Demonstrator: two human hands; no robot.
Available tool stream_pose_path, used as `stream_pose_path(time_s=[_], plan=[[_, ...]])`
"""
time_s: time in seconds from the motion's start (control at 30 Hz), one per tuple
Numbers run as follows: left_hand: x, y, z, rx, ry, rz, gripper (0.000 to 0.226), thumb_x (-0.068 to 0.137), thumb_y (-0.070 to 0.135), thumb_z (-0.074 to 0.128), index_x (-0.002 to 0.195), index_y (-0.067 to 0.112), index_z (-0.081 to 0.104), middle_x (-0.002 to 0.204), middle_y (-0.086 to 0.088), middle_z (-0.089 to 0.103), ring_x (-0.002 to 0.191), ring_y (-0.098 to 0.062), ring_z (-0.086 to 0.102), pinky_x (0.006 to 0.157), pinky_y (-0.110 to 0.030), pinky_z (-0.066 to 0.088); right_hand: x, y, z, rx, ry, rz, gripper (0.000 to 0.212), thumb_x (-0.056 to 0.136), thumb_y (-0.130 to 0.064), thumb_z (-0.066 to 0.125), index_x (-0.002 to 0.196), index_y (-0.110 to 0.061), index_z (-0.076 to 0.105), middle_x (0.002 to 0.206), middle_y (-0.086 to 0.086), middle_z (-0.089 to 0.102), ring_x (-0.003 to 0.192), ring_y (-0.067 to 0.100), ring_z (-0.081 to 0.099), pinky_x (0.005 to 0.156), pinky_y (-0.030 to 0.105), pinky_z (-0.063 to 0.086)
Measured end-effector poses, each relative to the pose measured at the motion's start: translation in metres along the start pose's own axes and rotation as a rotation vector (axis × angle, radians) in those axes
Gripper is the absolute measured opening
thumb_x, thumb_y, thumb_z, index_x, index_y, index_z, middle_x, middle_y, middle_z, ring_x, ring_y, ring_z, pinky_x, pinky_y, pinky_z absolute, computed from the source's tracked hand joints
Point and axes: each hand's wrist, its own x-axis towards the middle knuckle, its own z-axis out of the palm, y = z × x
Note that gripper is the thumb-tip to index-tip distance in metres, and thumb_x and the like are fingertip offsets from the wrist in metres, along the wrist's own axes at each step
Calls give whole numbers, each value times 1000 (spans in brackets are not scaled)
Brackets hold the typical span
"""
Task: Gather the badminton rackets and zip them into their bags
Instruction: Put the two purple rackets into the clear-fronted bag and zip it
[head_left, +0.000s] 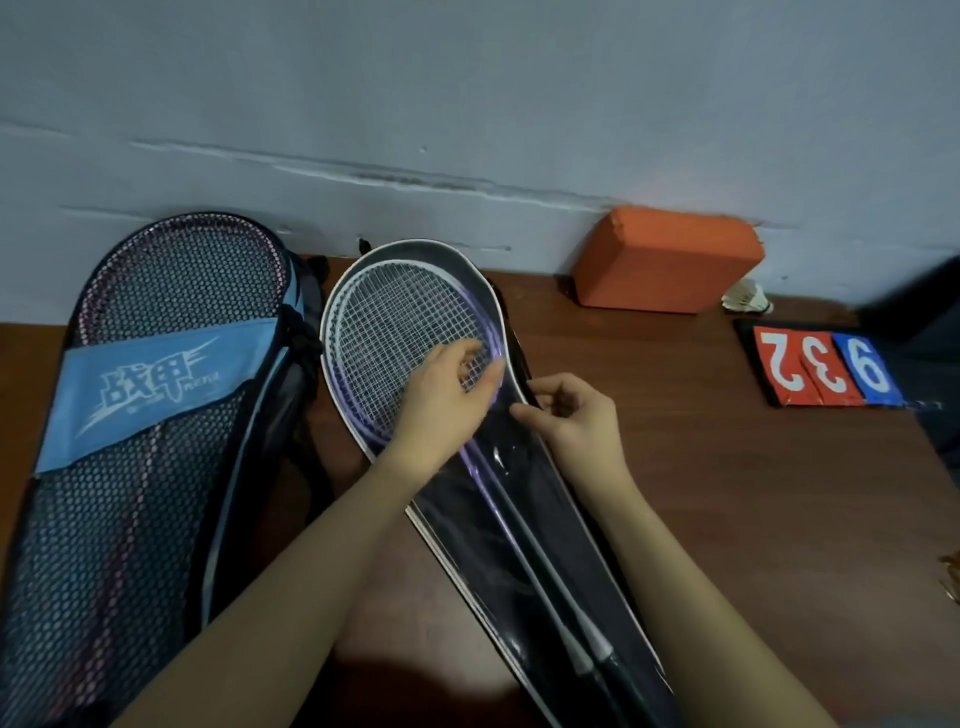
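Rackets steadied for zipping

Left hand (447, 400) presses rackets (410, 332) flat; right hand (566, 410) fingers seemingly pinch the open bag (566, 525) edge.

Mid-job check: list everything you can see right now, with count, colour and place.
mesh racket bag: one, black and blue, left, pink rackets inside
open racket bag: one, black with white trim, centre
rackets: two, white and purple, in the open bag
foam block: one, orange, against the wall
shuttlecock: one, white, right of the block
number cards: three, two red, one blue, right
table: one, brown
hands: left hand on the strings; right hand pinching the bag's edge
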Motion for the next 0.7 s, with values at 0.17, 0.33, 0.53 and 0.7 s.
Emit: stream_pose_path(time_s=[0.17, 0.33, 0.53, 0.7], plan=[[9, 15, -1, 53, 75, -82, 62, 74, 57, 65, 119, 17, 52, 98, 8, 54, 89, -13, 54, 75, -29, 46, -21, -4, 3, 33, -64, -31, 13, 72, -4, 76, 81, -13, 70, 68, 6, 59, 64, 13, 52, 64, 25, 44], [2, 18, -1, -17, 121, -128, 36, 75, 19, 70, 109, 14, 58, 83, 5, 62, 74, -12, 59, 66, -27, 48, -32, -6, 4, -12, -155, -30, 14, 77, -1, 72, 89, -6, 68, 76, 8, 62, 68, 9, 53, 68, 17, 44], [-18, 14, -8, -341, 117, -147, 26, 79, 12, 70, 102, 22, 62, 85, 11, 62, 78, -1, 62, 66, -13, 49, -31, -9, -7, 5, -108, -73, 10, 86, -6, 62, 92, -9, 69, 90, 7, 68, 82, 11, 61, 81, 25, 48], [-38, 19, -15, -464, 68, -110, 28, 77, 9, 72, 101, 22, 64, 87, 4, 66, 81, -4, 64, 69, -16, 52, -14, -20, 1, -227, 79, -232, 20, 88, -5, 57, 106, -8, 64, 102, 9, 60, 90, 16, 57, 83, 22, 45]])
